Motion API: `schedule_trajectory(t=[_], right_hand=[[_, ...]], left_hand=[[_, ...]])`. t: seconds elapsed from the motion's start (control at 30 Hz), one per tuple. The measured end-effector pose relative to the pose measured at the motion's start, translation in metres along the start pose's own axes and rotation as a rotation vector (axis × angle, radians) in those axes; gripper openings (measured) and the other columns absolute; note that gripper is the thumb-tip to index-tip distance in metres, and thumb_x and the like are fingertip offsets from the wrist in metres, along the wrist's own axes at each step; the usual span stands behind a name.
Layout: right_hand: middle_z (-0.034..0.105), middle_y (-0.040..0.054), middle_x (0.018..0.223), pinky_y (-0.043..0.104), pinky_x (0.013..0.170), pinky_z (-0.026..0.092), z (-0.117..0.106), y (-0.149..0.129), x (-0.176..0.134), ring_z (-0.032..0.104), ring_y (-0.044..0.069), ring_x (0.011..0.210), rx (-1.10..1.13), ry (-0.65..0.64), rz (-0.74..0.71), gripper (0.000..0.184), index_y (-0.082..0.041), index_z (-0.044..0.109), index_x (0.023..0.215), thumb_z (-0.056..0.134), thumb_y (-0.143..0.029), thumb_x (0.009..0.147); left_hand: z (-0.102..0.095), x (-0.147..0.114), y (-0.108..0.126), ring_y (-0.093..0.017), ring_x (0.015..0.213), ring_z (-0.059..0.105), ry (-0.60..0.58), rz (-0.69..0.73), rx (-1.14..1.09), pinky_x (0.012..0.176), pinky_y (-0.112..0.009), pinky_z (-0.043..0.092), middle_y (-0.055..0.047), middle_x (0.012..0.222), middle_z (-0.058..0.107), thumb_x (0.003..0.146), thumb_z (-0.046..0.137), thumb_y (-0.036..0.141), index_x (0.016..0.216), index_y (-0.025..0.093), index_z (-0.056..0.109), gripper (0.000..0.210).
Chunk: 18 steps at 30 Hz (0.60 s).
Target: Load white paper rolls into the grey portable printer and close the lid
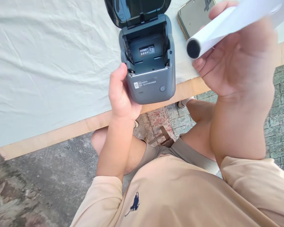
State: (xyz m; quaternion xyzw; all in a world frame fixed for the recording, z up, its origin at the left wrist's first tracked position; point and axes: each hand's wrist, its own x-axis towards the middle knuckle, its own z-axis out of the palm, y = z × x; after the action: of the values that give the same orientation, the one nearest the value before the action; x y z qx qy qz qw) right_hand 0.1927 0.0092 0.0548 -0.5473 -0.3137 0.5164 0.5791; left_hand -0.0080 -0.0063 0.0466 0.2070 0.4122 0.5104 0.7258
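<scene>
A dark grey label printer point(151, 86) is held up in my left hand point(121, 94), whose thumb presses on its left side; the rest of the fingers are hidden behind and under it. Its glossy black lid point(139, 9) stands raised, and the compartment inside shows a small printed sticker but no roll. To the right, my right hand point(239, 60) is closed around a white paper roll point(217, 30) with a black round end facing the printer. Part of the paper stretches away toward the upper right and is blurred. The roll is apart from the printer.
A phone point(194, 15) lies on the table behind the roll. White cloth or sheeting point(49, 63) covers the table, with a tan front edge point(61, 134). Below are my legs, a small wooden stool point(164, 135) and brick paving point(281, 110).
</scene>
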Motion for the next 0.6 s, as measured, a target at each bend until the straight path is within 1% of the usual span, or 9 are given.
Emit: schedule_trajectory(t=[0.07, 0.13, 0.23, 0.3, 0.33, 0.4, 0.5, 0.53, 0.6], right_hand=[[0.056, -0.0019, 0.070, 0.027, 0.044, 0.042, 0.007, 0.009, -0.002, 0.051, 0.013, 0.059, -0.088, 0.046, -0.099, 0.034, -0.028, 0.061, 0.088, 0.079, -0.035, 0.060], [0.061, -0.0013, 0.079, 0.029, 0.049, 0.043, 0.008, 0.016, -0.005, 0.055, 0.015, 0.066, -0.262, 0.010, -0.275, 0.033, -0.029, 0.056, 0.093, 0.067, -0.021, 0.063], [0.065, 0.0010, 0.092, 0.034, 0.068, 0.048, -0.001, 0.021, -0.005, 0.056, 0.018, 0.080, -0.688, -0.061, -0.536, 0.036, -0.030, 0.057, 0.097, 0.062, -0.012, 0.066], [0.066, 0.0021, 0.093, 0.037, 0.080, 0.049, -0.007, 0.022, -0.002, 0.056, 0.020, 0.083, -0.901, -0.090, -0.618, 0.032, -0.030, 0.058, 0.093, 0.062, -0.010, 0.069], [0.066, 0.0025, 0.093, 0.039, 0.085, 0.049, -0.008, 0.022, 0.000, 0.057, 0.021, 0.086, -0.954, -0.108, -0.626, 0.030, -0.030, 0.057, 0.091, 0.062, -0.010, 0.070], [0.067, 0.0038, 0.099, 0.041, 0.092, 0.050, -0.009, 0.022, 0.003, 0.059, 0.024, 0.096, -0.979, -0.117, -0.628, 0.030, -0.030, 0.055, 0.091, 0.064, -0.009, 0.072], [0.063, 0.0070, 0.119, 0.044, 0.098, 0.052, -0.002, 0.022, 0.004, 0.054, 0.026, 0.114, -0.933, -0.076, -0.650, 0.043, -0.030, 0.053, 0.104, 0.067, -0.007, 0.071], [0.060, 0.0084, 0.125, 0.043, 0.097, 0.053, 0.001, 0.022, 0.004, 0.051, 0.026, 0.119, -0.915, -0.057, -0.654, 0.048, -0.031, 0.052, 0.109, 0.068, -0.007, 0.071], [0.054, 0.0097, 0.129, 0.040, 0.089, 0.057, 0.007, 0.022, 0.002, 0.047, 0.025, 0.119, -0.876, -0.017, -0.661, 0.056, -0.032, 0.049, 0.116, 0.071, -0.008, 0.071]], left_hand=[[0.000, 0.001, 0.005, -0.025, 0.153, 0.049, 0.014, 0.027, 0.035, 0.117, -0.038, 0.054, -0.003, 0.113, 0.078, 0.097, 0.042, 0.046, 0.099, 0.029, 0.071, 0.033], [-0.001, 0.002, 0.009, -0.024, 0.151, 0.052, 0.037, 0.049, 0.041, 0.118, -0.037, 0.053, -0.002, 0.118, 0.078, 0.097, 0.042, 0.047, 0.103, 0.031, 0.071, 0.033], [-0.002, 0.002, 0.014, -0.025, 0.144, 0.059, 0.108, 0.057, 0.053, 0.119, -0.039, 0.052, -0.002, 0.121, 0.077, 0.097, 0.043, 0.048, 0.110, 0.035, 0.069, 0.033], [-0.003, 0.002, 0.016, -0.025, 0.142, 0.061, 0.143, 0.061, 0.077, 0.119, -0.038, 0.051, -0.001, 0.122, 0.077, 0.097, 0.042, 0.049, 0.112, 0.036, 0.069, 0.033], [-0.003, 0.002, 0.016, -0.025, 0.141, 0.061, 0.148, 0.065, 0.087, 0.120, -0.038, 0.051, -0.001, 0.122, 0.077, 0.097, 0.041, 0.050, 0.112, 0.037, 0.069, 0.034], [-0.003, 0.002, 0.017, -0.024, 0.141, 0.062, 0.143, 0.073, 0.098, 0.120, -0.037, 0.050, 0.000, 0.123, 0.077, 0.098, 0.039, 0.050, 0.112, 0.038, 0.069, 0.035], [-0.003, 0.002, 0.017, -0.023, 0.143, 0.060, 0.102, 0.092, 0.097, 0.120, -0.036, 0.050, 0.000, 0.123, 0.077, 0.098, 0.037, 0.048, 0.114, 0.037, 0.069, 0.037], [-0.003, 0.002, 0.018, -0.023, 0.144, 0.059, 0.085, 0.098, 0.092, 0.120, -0.036, 0.050, 0.000, 0.123, 0.077, 0.098, 0.036, 0.047, 0.114, 0.037, 0.069, 0.038], [-0.002, 0.001, 0.017, -0.024, 0.144, 0.058, 0.068, 0.100, 0.086, 0.120, -0.036, 0.050, -0.001, 0.124, 0.077, 0.099, 0.036, 0.047, 0.115, 0.037, 0.069, 0.038]])
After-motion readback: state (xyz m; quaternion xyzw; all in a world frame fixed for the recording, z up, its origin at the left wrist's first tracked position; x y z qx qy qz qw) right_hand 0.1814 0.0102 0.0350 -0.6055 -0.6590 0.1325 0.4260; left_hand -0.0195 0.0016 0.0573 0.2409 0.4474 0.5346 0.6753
